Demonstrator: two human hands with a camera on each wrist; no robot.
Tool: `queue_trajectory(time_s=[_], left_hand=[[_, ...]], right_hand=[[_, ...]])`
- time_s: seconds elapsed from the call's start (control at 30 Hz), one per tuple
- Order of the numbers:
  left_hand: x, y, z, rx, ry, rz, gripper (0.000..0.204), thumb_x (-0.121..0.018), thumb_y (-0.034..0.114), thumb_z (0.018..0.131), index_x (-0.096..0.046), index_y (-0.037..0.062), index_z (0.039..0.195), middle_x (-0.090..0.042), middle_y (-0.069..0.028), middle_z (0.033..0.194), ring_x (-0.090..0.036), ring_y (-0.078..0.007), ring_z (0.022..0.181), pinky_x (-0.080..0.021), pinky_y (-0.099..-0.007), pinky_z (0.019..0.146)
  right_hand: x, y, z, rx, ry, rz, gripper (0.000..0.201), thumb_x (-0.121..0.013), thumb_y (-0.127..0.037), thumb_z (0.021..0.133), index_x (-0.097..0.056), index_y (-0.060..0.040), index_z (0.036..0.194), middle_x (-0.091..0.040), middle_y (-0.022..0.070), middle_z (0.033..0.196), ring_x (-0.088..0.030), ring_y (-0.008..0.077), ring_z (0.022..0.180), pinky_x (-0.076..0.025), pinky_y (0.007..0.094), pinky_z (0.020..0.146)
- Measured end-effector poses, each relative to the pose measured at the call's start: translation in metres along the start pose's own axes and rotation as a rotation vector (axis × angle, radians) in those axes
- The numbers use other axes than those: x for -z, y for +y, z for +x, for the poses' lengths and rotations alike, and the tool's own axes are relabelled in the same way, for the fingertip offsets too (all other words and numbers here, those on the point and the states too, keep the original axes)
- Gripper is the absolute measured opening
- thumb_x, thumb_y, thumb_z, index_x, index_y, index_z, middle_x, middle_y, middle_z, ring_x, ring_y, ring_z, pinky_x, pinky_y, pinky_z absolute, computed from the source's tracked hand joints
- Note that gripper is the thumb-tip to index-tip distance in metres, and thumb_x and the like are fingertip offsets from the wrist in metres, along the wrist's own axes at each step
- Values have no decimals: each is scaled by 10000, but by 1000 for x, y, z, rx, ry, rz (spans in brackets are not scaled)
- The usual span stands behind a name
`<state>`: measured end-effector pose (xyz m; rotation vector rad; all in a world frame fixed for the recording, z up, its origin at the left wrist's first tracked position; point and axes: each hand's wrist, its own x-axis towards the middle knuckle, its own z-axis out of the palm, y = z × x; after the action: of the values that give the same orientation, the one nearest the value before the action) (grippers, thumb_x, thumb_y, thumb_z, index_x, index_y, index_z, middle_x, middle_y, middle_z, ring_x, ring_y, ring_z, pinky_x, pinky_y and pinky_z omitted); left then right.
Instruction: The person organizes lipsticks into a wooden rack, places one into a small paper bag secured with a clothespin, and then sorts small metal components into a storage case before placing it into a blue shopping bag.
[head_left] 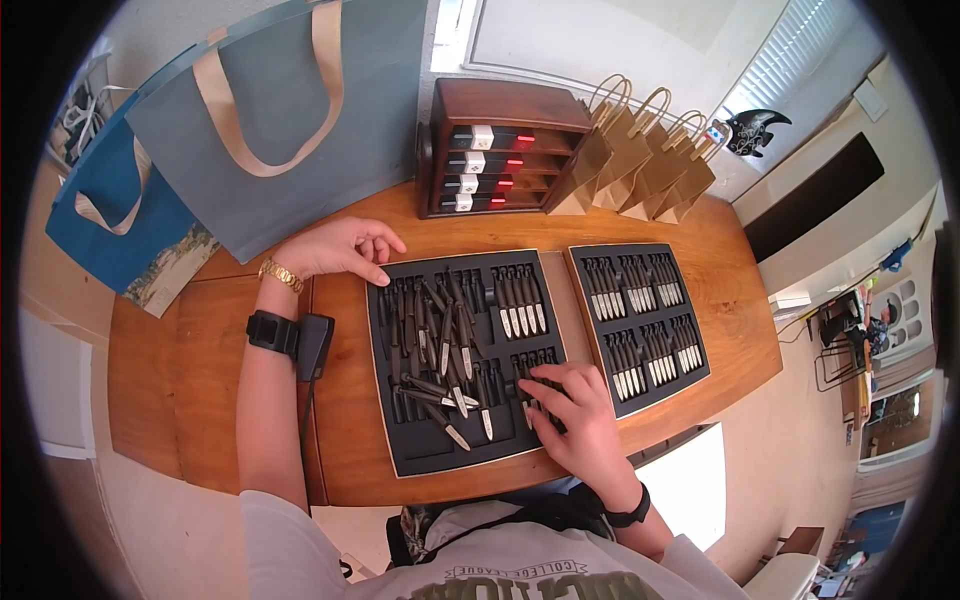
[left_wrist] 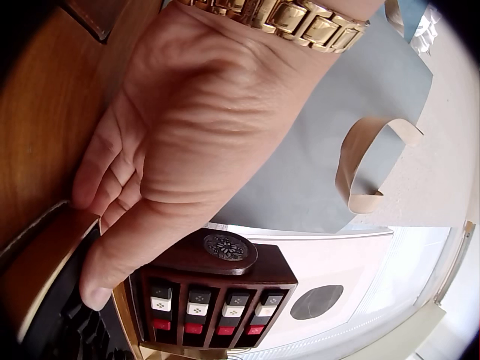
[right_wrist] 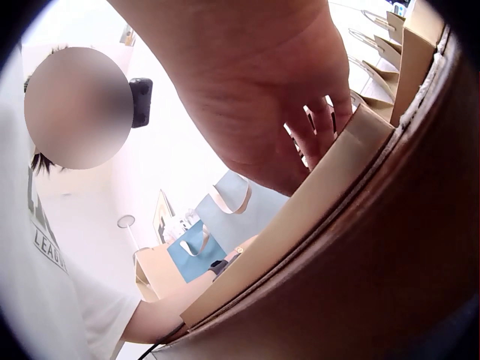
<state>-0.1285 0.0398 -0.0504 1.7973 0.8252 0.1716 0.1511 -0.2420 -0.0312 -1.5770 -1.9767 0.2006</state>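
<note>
A black-lined box [head_left: 405, 452] in front of me holds a loose heap of small knives [head_left: 440, 330] with dark handles and pale pointed blades. A neat row of knives [head_left: 518, 302] lies in its far right section. My left hand [head_left: 345, 250] holds the far left corner; in the left wrist view its thumb [left_wrist: 97, 289] lies over the rim and its fingers lie outside. My right hand [head_left: 575, 410] reaches with bent fingers into the near right section, over several knives there. I cannot tell whether it pinches one.
A second black-lined box [head_left: 640, 325] with knives in tidy groups lies to the right. Behind stand a dark wooden rack [head_left: 505, 95], brown paper bags [head_left: 640, 160], a large grey-blue bag [head_left: 280, 130] and a smaller blue bag [head_left: 120, 220]. The wooden table's edge [head_left: 350, 495] runs close in front.
</note>
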Motion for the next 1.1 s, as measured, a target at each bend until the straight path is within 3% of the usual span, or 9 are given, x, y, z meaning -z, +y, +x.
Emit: queue_trajectory(time_s=[0.07,0.17,0.27,0.57,0.77,1.1], left_hand=[[0,-1,1,-3,3,3,495,-863,134,722,-676,62,1175,-610,42,892,-519,-52,766,-456,-211,714],[0,-2,1,-10,6,-9,493,-864,136,722,-677,63,1173,-609,42,894,-519,-51,765,-456,-209,712],[0,-1,1,0,0,-15,491,-863,135,723,-678,64,1172,-610,41,894,-518,-50,764,-457,-208,710],[0,-1,1,-23,3,4,490,-862,130,723,-678,65,1172,-610,41,893,-518,-45,757,-451,-204,697],[-1,-1,1,-27,3,6,483,-859,122,727,-677,66,1171,-607,40,893,-517,-44,759,-449,-203,694],[0,0,0,-25,-8,-15,434,-852,128,740,-695,59,1138,-603,35,891,-523,-53,783,-451,-210,713]], right_hand=[[-5,4,-1,49,-43,-12,325,-718,-14,765,-719,-47,1088,-668,68,1160,-560,307,1144,-474,419,935],[-7,10,-2,71,-94,-40,328,-725,-32,769,-721,-50,1096,-657,40,1246,-534,314,1220,-438,451,994],[-6,14,-2,94,-111,-45,300,-727,-50,779,-718,-54,1079,-665,27,1242,-517,317,1254,-408,471,1033],[4,11,5,125,-213,-118,348,-711,-63,815,-639,-56,1156,-700,26,1162,-526,278,1269,-386,481,1078],[6,12,6,182,-222,-162,295,-701,-70,821,-644,-57,1110,-688,48,1193,-532,280,1264,-402,486,1065],[-2,13,-10,211,-90,-60,228,-709,-23,776,-715,-32,1003,-679,64,1158,-567,287,1203,-438,459,1040]])
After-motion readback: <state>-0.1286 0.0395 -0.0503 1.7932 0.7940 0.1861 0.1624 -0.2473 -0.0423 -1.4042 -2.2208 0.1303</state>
